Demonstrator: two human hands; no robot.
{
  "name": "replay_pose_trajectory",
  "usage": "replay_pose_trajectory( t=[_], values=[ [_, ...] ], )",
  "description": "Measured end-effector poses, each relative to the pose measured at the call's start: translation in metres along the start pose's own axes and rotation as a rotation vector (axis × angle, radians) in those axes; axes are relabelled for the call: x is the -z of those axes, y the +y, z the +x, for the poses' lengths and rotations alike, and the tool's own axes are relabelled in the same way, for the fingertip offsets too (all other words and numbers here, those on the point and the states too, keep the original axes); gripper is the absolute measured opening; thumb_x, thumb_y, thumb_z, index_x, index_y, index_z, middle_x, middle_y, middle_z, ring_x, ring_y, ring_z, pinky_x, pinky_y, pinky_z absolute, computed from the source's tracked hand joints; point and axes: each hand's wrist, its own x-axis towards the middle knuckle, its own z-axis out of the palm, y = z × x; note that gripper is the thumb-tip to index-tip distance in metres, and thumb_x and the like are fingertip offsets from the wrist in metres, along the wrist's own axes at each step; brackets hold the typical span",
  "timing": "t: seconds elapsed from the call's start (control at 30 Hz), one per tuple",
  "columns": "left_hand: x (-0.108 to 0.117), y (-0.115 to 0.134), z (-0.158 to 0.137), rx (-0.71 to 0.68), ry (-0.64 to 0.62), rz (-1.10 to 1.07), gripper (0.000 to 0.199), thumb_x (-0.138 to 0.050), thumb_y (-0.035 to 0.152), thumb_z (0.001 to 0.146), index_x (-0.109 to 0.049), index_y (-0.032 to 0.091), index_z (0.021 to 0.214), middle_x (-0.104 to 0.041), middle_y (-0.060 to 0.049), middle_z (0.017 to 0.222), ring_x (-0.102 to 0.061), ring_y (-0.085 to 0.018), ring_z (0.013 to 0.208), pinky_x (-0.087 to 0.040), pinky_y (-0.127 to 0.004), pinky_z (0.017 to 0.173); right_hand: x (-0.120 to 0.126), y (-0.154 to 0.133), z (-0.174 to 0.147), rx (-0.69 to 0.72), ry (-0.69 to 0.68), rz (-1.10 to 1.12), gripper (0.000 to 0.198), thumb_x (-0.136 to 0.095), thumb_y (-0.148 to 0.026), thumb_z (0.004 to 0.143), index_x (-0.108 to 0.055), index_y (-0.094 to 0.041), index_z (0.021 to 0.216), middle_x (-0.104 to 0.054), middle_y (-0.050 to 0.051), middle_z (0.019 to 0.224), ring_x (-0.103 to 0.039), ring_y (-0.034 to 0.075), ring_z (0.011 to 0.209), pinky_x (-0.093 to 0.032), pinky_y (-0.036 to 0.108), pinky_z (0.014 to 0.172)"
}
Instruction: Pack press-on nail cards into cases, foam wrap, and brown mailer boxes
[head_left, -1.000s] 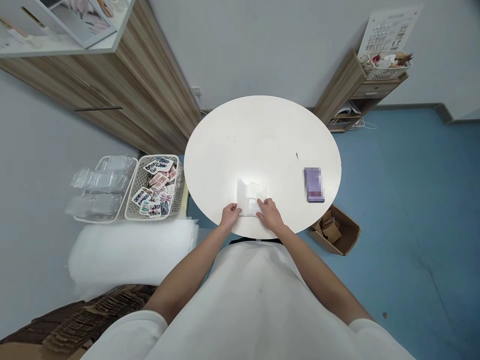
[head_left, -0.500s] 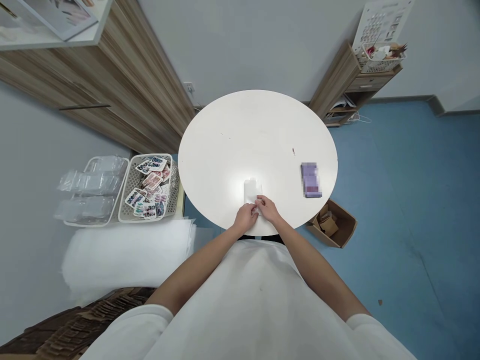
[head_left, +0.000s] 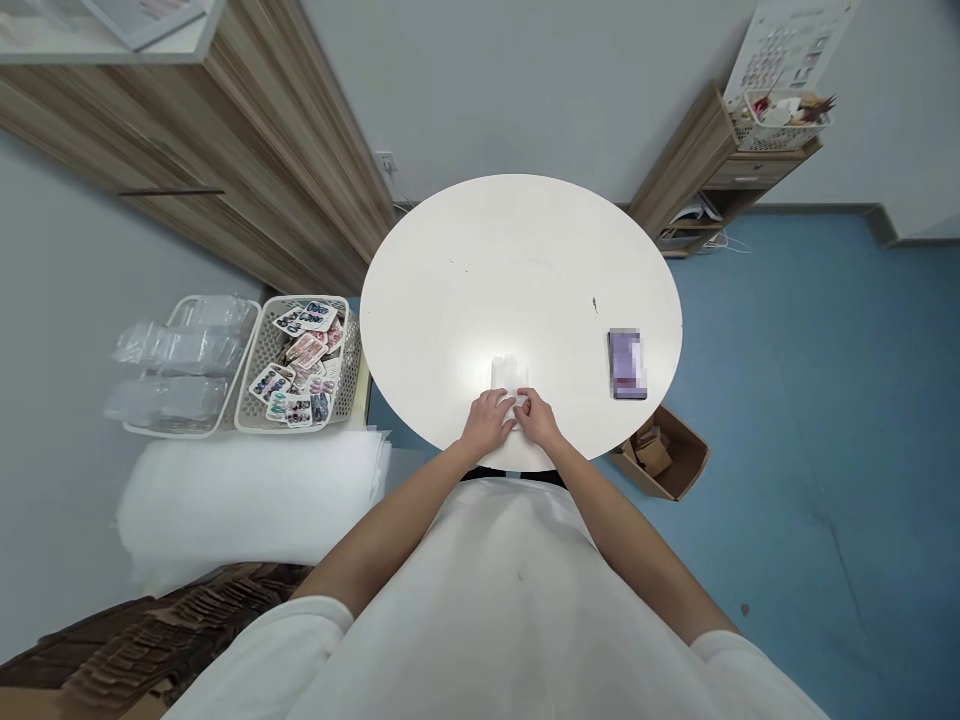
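A small white, slightly see-through wrapped packet [head_left: 509, 374] lies on the white oval table [head_left: 517, 240] near its front edge. On the packet's near left side, my left hand [head_left: 489, 421] has its fingers curled onto it. My right hand [head_left: 535, 416] pinches the near right side, with its fingertips close to the left hand's. The hands cover the packet's near half, and whatever is inside cannot be made out.
A purple, blurred box [head_left: 627, 364] lies at the table's right. Leftward stand a basket of press-on nail cards [head_left: 259, 408], a basket of clear bags [head_left: 187, 345] and stacked white foam sheets [head_left: 247, 495]. An open carton [head_left: 686, 465] sits on the floor at right.
Both hands stay at the packet. My left hand's fingers have moved forward over it, and my right hand's fingers have curled in more. The camera view has shifted slightly.
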Motion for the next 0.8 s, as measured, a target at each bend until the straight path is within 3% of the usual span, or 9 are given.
replay_pose_trajectory(
  t=[0.13, 0.23, 0.3, 0.4, 0.5, 0.7, 0.8],
  values=[
    [-0.002, 0.0, 0.001, -0.013, -0.019, 0.033, 0.038, -0.052, 0.029, 0.077, -0.05, 0.024, 0.114, -0.045, -0.008, 0.123, -0.037, -0.027, 0.115, -0.031, -0.043, 0.094, 0.007, 0.0, -0.015, 0.108, 0.022, -0.184, 0.05, -0.043, -0.019, 0.075, -0.034, -0.018, 0.124, -0.054, 0.005, 0.093, -0.052, 0.015, 0.08, -0.044, 0.029, 0.071],
    [-0.001, -0.003, 0.0, -0.009, -0.027, 0.038, 0.037, -0.052, 0.032, 0.077, -0.051, 0.026, 0.113, -0.043, -0.008, 0.125, -0.034, -0.027, 0.118, -0.029, -0.044, 0.096, 0.011, -0.006, -0.025, 0.272, 0.029, -0.474, 0.061, -0.05, -0.02, 0.072, -0.029, -0.018, 0.129, -0.041, 0.013, 0.123, -0.041, 0.023, 0.108, -0.04, 0.036, 0.081],
    [-0.001, -0.004, 0.001, -0.004, -0.025, 0.03, 0.036, -0.051, 0.033, 0.077, -0.052, 0.025, 0.112, -0.043, -0.008, 0.126, -0.033, -0.028, 0.12, -0.029, -0.045, 0.095, 0.008, -0.012, -0.026, 0.357, -0.011, -0.649, 0.069, -0.056, -0.019, 0.068, -0.026, -0.017, 0.131, -0.035, 0.014, 0.131, -0.034, 0.027, 0.114, -0.038, 0.039, 0.083],
    [-0.001, -0.007, 0.002, -0.009, -0.032, -0.008, 0.036, -0.049, 0.032, 0.078, -0.051, 0.024, 0.113, -0.043, -0.009, 0.125, -0.034, -0.027, 0.12, -0.033, -0.044, 0.094, 0.001, -0.019, -0.02, 0.353, -0.024, -0.805, 0.071, -0.057, -0.019, 0.068, -0.025, -0.013, 0.131, -0.041, 0.016, 0.125, -0.039, 0.028, 0.106, -0.04, 0.038, 0.077],
    [-0.002, -0.008, 0.003, -0.011, -0.036, -0.053, 0.037, -0.051, 0.031, 0.076, -0.051, 0.023, 0.112, -0.044, -0.009, 0.124, -0.037, -0.026, 0.118, -0.035, -0.044, 0.093, -0.003, -0.021, -0.013, 0.339, -0.003, -0.864, 0.06, -0.052, -0.019, 0.072, -0.03, -0.011, 0.127, -0.048, 0.015, 0.113, -0.042, 0.026, 0.097, -0.041, 0.034, 0.071],
    [-0.002, -0.009, 0.003, 0.004, 0.021, -0.175, 0.036, -0.056, 0.027, 0.07, -0.049, 0.019, 0.105, -0.05, -0.01, 0.116, -0.043, -0.025, 0.113, -0.036, -0.044, 0.095, 0.005, -0.021, -0.01, 0.46, -0.075, -0.935, 0.047, -0.051, -0.02, 0.072, -0.041, -0.01, 0.117, -0.05, 0.015, 0.105, -0.043, 0.026, 0.091, -0.038, 0.035, 0.076],
    [0.004, -0.008, -0.001, -0.02, -0.014, -0.219, 0.036, -0.057, 0.024, 0.067, -0.049, 0.019, 0.102, -0.052, -0.009, 0.115, -0.045, -0.024, 0.11, -0.036, -0.042, 0.095, 0.009, -0.023, -0.017, 0.474, -0.137, -0.962, 0.044, -0.049, -0.023, 0.073, -0.043, -0.009, 0.114, -0.051, 0.016, 0.101, -0.044, 0.027, 0.089, -0.038, 0.035, 0.076]
  ],
)
